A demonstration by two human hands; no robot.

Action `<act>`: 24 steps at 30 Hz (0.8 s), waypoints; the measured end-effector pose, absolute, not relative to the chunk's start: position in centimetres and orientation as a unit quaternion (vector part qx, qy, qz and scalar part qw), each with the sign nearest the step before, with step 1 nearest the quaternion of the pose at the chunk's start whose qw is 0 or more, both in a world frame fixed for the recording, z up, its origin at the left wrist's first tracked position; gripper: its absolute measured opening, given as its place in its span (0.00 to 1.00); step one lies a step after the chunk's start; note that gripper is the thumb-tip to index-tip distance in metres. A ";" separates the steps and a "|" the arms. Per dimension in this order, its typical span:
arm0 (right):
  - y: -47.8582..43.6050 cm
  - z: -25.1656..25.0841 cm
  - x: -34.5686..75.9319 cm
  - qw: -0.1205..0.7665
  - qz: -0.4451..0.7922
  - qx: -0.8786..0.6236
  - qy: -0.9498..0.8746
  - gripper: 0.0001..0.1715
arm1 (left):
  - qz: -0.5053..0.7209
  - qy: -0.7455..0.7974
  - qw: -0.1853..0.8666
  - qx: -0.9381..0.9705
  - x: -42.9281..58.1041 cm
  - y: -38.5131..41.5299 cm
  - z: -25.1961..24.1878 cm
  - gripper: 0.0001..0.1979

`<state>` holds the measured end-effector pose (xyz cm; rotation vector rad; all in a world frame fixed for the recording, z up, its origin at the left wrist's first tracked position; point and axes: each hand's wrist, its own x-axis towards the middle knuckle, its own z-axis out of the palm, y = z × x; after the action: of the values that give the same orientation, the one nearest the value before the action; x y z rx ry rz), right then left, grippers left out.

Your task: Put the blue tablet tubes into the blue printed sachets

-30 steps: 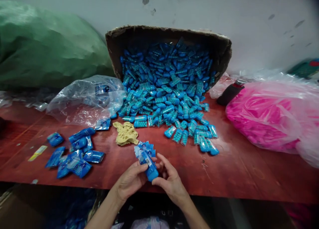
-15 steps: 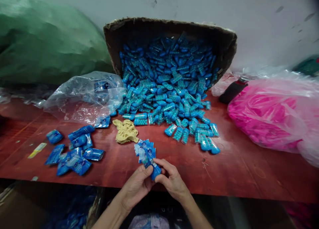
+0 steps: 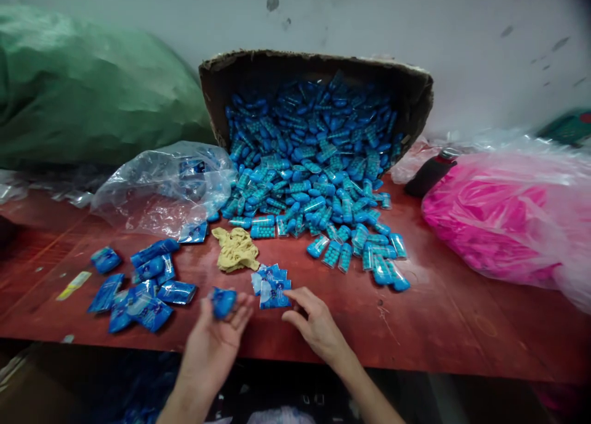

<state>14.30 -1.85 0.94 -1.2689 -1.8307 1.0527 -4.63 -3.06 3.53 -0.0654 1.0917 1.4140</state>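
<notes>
A filled blue packet (image 3: 224, 303) rests between the thumb and fingers of my left hand (image 3: 217, 335), which is palm up and slightly blurred. My right hand (image 3: 316, 322) has thumb and index finger apart, the index fingertip at the edge of a few flat blue printed sachets (image 3: 276, 295). Left of my left hand lies a loose group of filled blue packets (image 3: 150, 307). Farther back is a big heap of small clear-and-blue capsule-shaped packs with teal beads (image 3: 314, 187), spilling out of a cardboard box (image 3: 207, 88) tipped on its side.
A crumpled yellow cloth (image 3: 236, 250) lies on the red tabletop (image 3: 438, 325). Beside it is a clear plastic bag (image 3: 138, 190) with blue packets. At right sit a dark bottle (image 3: 431, 172) and a bag of pink items (image 3: 494, 221). A large green sack (image 3: 92, 92) stands back left.
My left hand has moved left, away from my right hand, carrying the blue packet and turning palm up. My right hand has let go of the packet and now reaches the flat sachets.
</notes>
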 end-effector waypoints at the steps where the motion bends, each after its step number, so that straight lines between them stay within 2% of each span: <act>1: -1.4 1.2 14.4 0.321 0.369 -0.500 -0.715 0.16 | 0.642 0.489 0.590 -0.040 -6.2 -2.9 3.6 0.18; 5: 0.4 1.5 13.7 0.232 0.238 -0.533 -0.778 0.17 | 0.638 0.540 0.544 -0.074 -10.0 -2.9 3.4 0.19; 9: 1.0 0.5 12.2 0.143 0.134 -0.570 -0.798 0.13 | 0.584 0.556 0.591 0.001 -7.7 -3.7 2.5 0.09; 11: 0.8 -0.2 11.7 0.149 0.100 -0.581 -0.794 0.09 | 0.565 0.553 0.608 0.077 -5.3 -3.9 2.0 0.08; 14: 0.2 -1.0 11.5 0.188 0.063 -0.582 -0.789 0.06 | 0.543 0.578 0.586 0.165 -2.4 -3.6 1.2 0.14; 18: -0.4 -1.0 11.6 0.216 0.041 -0.576 -0.787 0.05 | 0.518 0.624 0.520 0.267 -1.3 -2.7 -0.1 0.16; 24: -0.4 -0.7 11.5 0.207 0.043 -0.579 -0.787 0.06 | 0.500 0.650 0.409 0.401 -2.1 -2.1 -0.2 0.16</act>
<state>11.45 -0.40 -0.71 -1.6131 -2.1934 0.1185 -2.07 -2.09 -0.18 1.0098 1.6375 1.2586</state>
